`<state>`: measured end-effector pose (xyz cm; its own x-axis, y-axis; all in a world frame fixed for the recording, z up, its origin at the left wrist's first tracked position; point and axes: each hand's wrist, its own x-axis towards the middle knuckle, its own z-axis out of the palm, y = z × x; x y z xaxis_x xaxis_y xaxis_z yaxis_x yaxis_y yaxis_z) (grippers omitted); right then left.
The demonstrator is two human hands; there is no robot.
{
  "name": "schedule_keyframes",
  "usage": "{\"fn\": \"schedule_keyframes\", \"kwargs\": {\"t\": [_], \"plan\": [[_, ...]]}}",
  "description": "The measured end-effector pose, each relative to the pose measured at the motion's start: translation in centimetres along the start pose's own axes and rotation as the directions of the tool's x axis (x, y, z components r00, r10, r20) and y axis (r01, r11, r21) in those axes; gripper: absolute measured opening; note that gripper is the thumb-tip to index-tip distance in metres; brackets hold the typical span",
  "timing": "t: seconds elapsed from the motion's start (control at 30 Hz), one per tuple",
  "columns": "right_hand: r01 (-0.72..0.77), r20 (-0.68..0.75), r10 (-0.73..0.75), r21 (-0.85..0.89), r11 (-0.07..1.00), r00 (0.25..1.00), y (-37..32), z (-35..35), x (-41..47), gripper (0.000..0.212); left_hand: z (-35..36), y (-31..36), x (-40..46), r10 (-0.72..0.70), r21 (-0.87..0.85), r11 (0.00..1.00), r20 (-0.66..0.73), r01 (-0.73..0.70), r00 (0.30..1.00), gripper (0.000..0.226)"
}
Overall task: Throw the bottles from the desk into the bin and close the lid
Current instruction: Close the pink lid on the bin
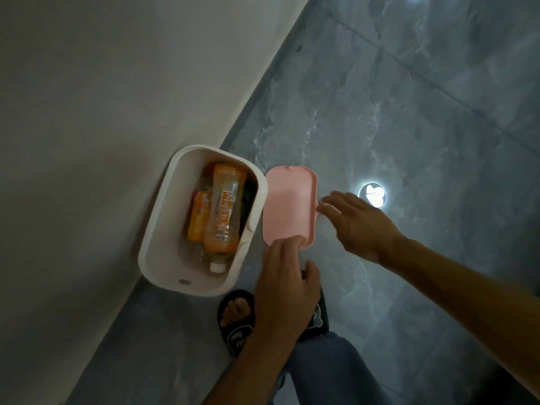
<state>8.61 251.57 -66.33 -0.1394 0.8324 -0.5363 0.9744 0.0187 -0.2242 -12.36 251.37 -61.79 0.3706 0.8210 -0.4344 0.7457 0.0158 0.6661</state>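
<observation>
A white bin stands on the floor against the wall, its top open. Inside lie several plastic bottles, the topmost an orange one with a white cap toward me. The pink lid stands swung open at the bin's right side. My left hand rests its fingertips on the lid's near corner. My right hand reaches in from the right, fingers spread, fingertips touching the lid's right edge. Neither hand wraps around the lid.
A pale wall runs along the left behind the bin. Grey marble floor tiles with bright light reflections spread to the right. My feet in black slippers stand just in front of the bin.
</observation>
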Motion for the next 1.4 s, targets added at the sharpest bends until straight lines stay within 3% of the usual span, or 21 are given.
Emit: {"fn": "schedule_keyframes", "kwargs": {"t": [0.13,0.27,0.33,0.43,0.53,0.67,0.83,1.07,1.2,1.27,1.4], "plan": [[0.044,0.046,-0.039,-0.117,0.992,0.998,3.1,4.5,4.3,0.075,8.0,-2.7,4.5,-0.154,0.024,0.988,0.112,0.153,0.982,0.040],[0.254,0.113,-0.230,-0.312,0.915,0.967,5.2,7.6,7.7,0.084,13.7,-5.2,8.1,-0.204,0.080,0.978,0.122,0.195,0.971,0.041],[0.301,0.063,-0.297,-0.319,0.899,0.953,5.7,8.1,8.3,0.075,15.2,-5.9,8.9,-0.207,0.129,0.973,0.121,0.192,0.971,0.036],[0.374,-0.039,-0.404,-0.304,0.876,0.914,6.0,8.4,8.8,0.043,16.3,-6.5,9.4,-0.184,0.214,0.963,0.085,0.163,0.979,0.020],[0.382,-0.019,-0.405,-0.298,0.875,0.914,6.3,7.6,8.2,0.025,15.7,-6.5,8.8,-0.189,0.232,0.958,0.062,0.170,0.980,0.010],[0.328,0.158,-0.299,-0.211,0.921,0.941,4.9,5.3,5.0,0.034,12.6,-5.4,6.1,-0.128,0.261,0.959,0.044,0.112,0.991,0.009],[0.296,0.190,-0.273,-0.106,0.949,0.943,2.2,0.5,-1.7,0.040,6.5,-1.8,0.6,-0.023,0.286,0.958,0.116,-0.011,0.993,0.026],[0.183,0.079,-0.189,0.083,0.980,0.979,-2.9,-7.4,-11.9,0.038,-5.2,6.0,-6.1,0.219,0.345,0.896,0.205,-0.280,0.954,0.032],[0.106,0.045,-0.118,0.207,0.973,0.992,-7.1,-11.9,-15.2,0.033,-12.3,9.9,-7.8,0.257,0.405,0.852,0.229,-0.332,0.939,0.027],[0.073,0.011,-0.079,0.283,0.956,0.997,-9.7,-13.8,-15.8,0.034,-15.7,11.2,-8.3,0.256,0.420,0.837,0.264,-0.350,0.930,0.036],[0.012,-0.099,0.046,0.516,0.857,0.994,-14.2,-16.6,-14.9,0.029,-21.2,12.3,-8.0,0.338,0.391,0.853,0.095,-0.347,0.936,0.050]]}}
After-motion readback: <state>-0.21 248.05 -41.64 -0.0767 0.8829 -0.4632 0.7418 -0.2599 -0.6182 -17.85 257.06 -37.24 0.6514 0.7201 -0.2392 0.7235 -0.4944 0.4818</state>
